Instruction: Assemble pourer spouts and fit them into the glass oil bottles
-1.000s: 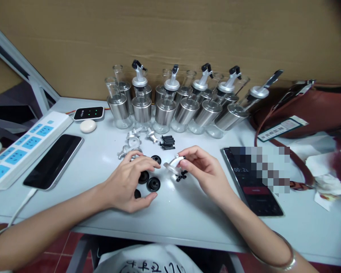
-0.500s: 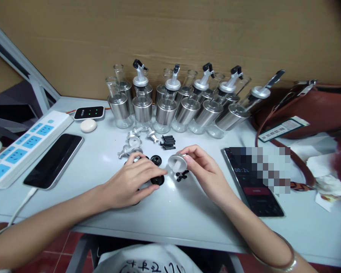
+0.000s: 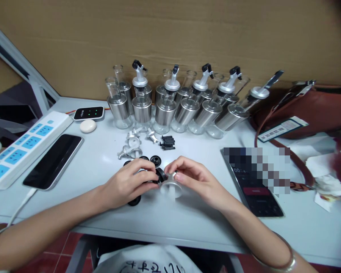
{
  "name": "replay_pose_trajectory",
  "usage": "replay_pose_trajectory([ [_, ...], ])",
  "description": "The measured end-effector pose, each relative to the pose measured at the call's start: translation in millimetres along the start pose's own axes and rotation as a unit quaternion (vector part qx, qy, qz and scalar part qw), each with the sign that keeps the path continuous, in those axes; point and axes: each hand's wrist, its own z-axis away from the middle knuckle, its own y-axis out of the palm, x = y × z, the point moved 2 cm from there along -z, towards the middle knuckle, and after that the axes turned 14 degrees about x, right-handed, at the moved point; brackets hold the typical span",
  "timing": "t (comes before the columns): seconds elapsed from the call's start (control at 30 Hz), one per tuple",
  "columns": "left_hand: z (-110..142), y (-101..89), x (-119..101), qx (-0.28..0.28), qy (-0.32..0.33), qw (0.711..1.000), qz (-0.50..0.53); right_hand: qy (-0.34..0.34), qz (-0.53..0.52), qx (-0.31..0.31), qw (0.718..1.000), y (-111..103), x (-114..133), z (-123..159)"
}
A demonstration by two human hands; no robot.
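Between the fingers of my left hand (image 3: 133,179) is a black round stopper (image 3: 160,175), tipped on its edge. My right hand (image 3: 194,180) pinches a silver pourer spout (image 3: 172,188) with its wide disc facing down and toward me. Spout and stopper are close together; whether they touch I cannot tell. Another black stopper (image 3: 155,161) lies flat just beyond my left fingers, and more are partly hidden under that hand. Several loose silver spouts (image 3: 134,142) lie farther back, beside a small pile of black levers (image 3: 167,143).
Glass and steel bottles (image 3: 166,113) stand in rows at the back, several topped with pourers. A power strip (image 3: 25,148), a phone (image 3: 53,161) and a white round case (image 3: 88,126) are at left. At right are another phone (image 3: 261,197) and a brown bag (image 3: 315,110).
My left hand has picked up a black stopper from the table. My right hand has brought the silver spout down and left, close to it, tilting its disc downward.
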Motion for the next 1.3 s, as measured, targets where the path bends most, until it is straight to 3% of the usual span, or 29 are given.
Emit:
replay_pose_trajectory([
  [0.17,0,-1.3,-1,0.000,0.015,1.000,0.008,-0.002,-0.009,0.013,1.000,1,0,0],
  [0.33,1,-1.1,1,0.021,0.020,0.999,-0.021,-0.024,0.005,-0.038,0.999,-1,2,0],
  [0.57,3,1.4,6,0.024,0.003,0.999,-0.048,-0.029,0.005,-0.037,0.999,-2,2,0],
  [0.9,2,1.9,8,-0.001,0.010,0.999,-0.046,-0.031,0.003,-0.036,0.999,0,1,0],
  [0.97,2,1.7,8,-0.012,0.008,0.999,-0.041,-0.044,0.013,-0.064,0.997,-3,-1,1],
  [1.13,3,1.0,7,-0.030,0.005,0.999,-0.031,-0.102,0.026,-0.251,0.962,-16,-5,3],
  [1.2,3,0.8,7,-0.033,-0.002,0.999,-0.026,-0.114,0.021,-0.270,0.956,-18,-5,2],
  [1.3,3,0.8,7,-0.036,-0.008,0.999,-0.026,-0.107,0.022,-0.243,0.964,-14,-4,0],
])
